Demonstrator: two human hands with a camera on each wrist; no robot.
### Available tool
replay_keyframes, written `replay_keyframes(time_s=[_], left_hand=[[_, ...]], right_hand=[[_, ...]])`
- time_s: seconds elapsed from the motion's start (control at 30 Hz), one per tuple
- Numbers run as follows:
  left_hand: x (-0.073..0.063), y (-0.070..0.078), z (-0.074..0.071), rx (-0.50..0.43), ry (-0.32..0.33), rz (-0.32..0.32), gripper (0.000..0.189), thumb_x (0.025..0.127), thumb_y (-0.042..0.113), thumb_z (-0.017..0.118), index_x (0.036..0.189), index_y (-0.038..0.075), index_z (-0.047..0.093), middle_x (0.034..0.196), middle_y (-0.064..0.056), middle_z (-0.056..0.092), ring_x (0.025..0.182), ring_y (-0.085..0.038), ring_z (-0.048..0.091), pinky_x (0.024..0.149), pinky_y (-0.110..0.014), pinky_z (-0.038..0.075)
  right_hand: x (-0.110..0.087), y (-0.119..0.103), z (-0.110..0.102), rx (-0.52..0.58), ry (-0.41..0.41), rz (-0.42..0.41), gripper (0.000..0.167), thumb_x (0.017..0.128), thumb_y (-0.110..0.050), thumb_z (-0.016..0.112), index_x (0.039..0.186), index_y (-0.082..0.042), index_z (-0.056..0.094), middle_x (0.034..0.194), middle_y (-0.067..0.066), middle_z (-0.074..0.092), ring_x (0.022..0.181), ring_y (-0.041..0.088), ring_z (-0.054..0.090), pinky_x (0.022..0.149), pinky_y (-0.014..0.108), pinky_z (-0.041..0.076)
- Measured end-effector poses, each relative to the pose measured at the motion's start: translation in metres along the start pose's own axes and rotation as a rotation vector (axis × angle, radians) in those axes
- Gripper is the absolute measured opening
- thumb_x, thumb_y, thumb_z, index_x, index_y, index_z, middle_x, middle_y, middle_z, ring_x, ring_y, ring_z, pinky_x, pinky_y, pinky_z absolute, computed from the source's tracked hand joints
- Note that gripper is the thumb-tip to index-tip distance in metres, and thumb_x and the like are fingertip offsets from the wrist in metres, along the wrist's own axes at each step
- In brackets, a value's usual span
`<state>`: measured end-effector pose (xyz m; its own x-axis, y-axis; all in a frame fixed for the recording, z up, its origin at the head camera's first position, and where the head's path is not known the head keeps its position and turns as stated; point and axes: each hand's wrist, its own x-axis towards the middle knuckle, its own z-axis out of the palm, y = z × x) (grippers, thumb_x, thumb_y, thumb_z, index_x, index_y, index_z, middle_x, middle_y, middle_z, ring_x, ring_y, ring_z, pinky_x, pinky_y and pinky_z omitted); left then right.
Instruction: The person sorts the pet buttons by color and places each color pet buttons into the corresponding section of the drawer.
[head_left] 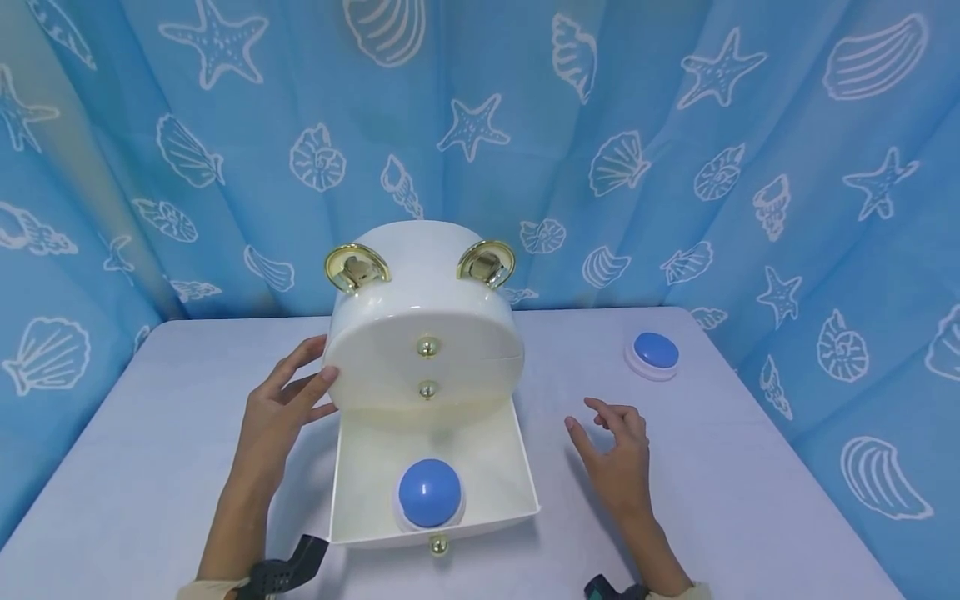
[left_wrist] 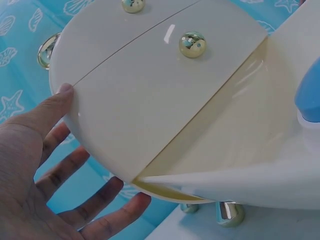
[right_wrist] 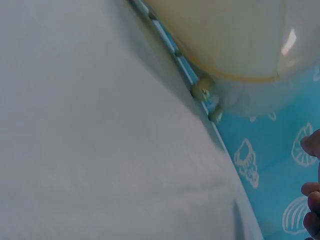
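A white rounded drawer box (head_left: 442, 275) with gold ears and gold ball knobs stands on the table. Its lower drawer (head_left: 375, 433) is pulled out, and inside, near the front, sits a blue-domed button (head_left: 430, 493) on a white base. My left hand (head_left: 281, 408) rests at the box's left side, fingers spread; in the left wrist view its thumb (left_wrist: 55, 107) touches the edge of the front face. To the right of the drawer, my right hand (head_left: 618, 454) is held apart from it, loosely bent and holding nothing. Only its fingertips (right_wrist: 312, 200) show in the right wrist view.
Another blue-topped button (head_left: 654, 354) with a white base lies at the back right of the white table (head_left: 735, 492). A blue curtain (head_left: 480, 167) with shells and starfish hangs behind and at the sides. Each wrist carries a dark strapped device.
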<state>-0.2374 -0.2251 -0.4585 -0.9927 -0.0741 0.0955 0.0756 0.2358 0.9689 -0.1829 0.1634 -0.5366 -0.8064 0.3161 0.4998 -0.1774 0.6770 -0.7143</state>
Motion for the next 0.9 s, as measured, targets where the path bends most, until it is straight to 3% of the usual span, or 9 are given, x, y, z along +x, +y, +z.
replay_keyframes(time_s=[0.33, 0.6, 0.9], left_hand=[[-0.001, -0.001, 0.001, 0.008, 0.001, -0.009, 0.064, 0.092, 0.051, 0.068, 0.150, 0.034, 0.046, 0.154, 0.006, 0.041, 0.128, -0.025, 0.056, 0.085, -0.034, 0.058], [-0.002, 0.001, -0.002, 0.003, 0.022, 0.010, 0.062, 0.093, 0.049, 0.068, 0.149, 0.035, 0.047, 0.153, 0.009, 0.042, 0.127, -0.024, 0.056, 0.083, -0.030, 0.058], [-0.001, 0.001, 0.001, -0.001, 0.011, 0.006, 0.062, 0.093, 0.048, 0.068, 0.149, 0.034, 0.046, 0.153, 0.008, 0.042, 0.127, -0.024, 0.056, 0.084, -0.032, 0.058]], right_hand=[[0.035, 0.047, -0.002, -0.099, 0.106, 0.077, 0.043, 0.087, -0.020, 0.079, 0.123, -0.002, 0.066, 0.099, 0.013, 0.049, 0.099, 0.028, 0.044, 0.079, 0.043, 0.033], [0.057, 0.064, -0.006, -0.154, 0.125, 0.149, 0.070, 0.090, -0.031, 0.075, 0.146, 0.000, 0.047, 0.115, 0.018, 0.041, 0.113, 0.034, 0.037, 0.087, 0.050, 0.033], [0.080, 0.086, -0.017, -0.220, 0.139, 0.270, 0.092, 0.085, -0.049, 0.077, 0.153, -0.001, 0.037, 0.124, 0.023, 0.036, 0.123, 0.037, 0.030, 0.099, 0.059, 0.019]])
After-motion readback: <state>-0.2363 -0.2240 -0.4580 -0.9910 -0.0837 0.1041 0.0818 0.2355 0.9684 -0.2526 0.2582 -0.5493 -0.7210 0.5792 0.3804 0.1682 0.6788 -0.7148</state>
